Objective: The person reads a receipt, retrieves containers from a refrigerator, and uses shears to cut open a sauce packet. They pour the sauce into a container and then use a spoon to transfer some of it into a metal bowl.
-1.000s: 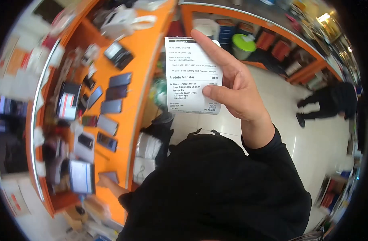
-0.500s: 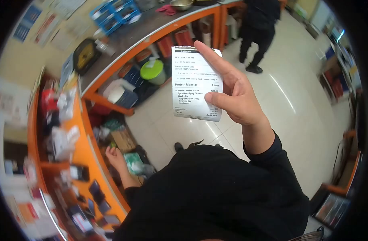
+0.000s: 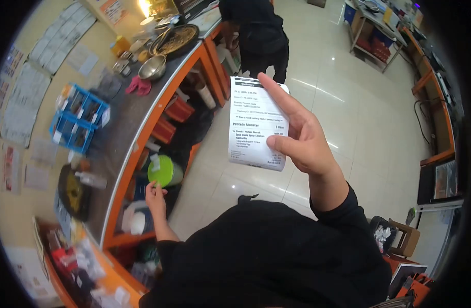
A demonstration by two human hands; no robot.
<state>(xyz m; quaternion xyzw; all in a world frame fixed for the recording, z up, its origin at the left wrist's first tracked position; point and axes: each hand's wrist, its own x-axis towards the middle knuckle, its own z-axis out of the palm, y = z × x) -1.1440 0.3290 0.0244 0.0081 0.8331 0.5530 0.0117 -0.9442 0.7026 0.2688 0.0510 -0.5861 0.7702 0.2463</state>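
Observation:
My right hand (image 3: 310,141) holds a printed receipt (image 3: 253,146) up in front of me, thumb on its face and index finger stretched along its top edge. Bold print on the paper reads "Protein Monster". Lower left, my left hand (image 3: 156,197) hangs beside the orange-framed counter, its fingers loosely bent and the thumb apart. Its fingertips overlap the edge of a bright green lid (image 3: 161,170) on a pale tub standing on the low shelf.
On the dark countertop (image 3: 117,151) are a blue basket (image 3: 81,118), a metal bowl (image 3: 152,68), a pink cloth (image 3: 138,85) and a wide pan (image 3: 175,40). A person in black (image 3: 261,38) stands bent at the counter ahead. A metal table (image 3: 374,33) stands far right on the tiled floor.
The view has moved forward along the counter, bringing the green-lidded tub beside my left hand. My right hand still holds the receipt. The person in black now appears nearer and further left.

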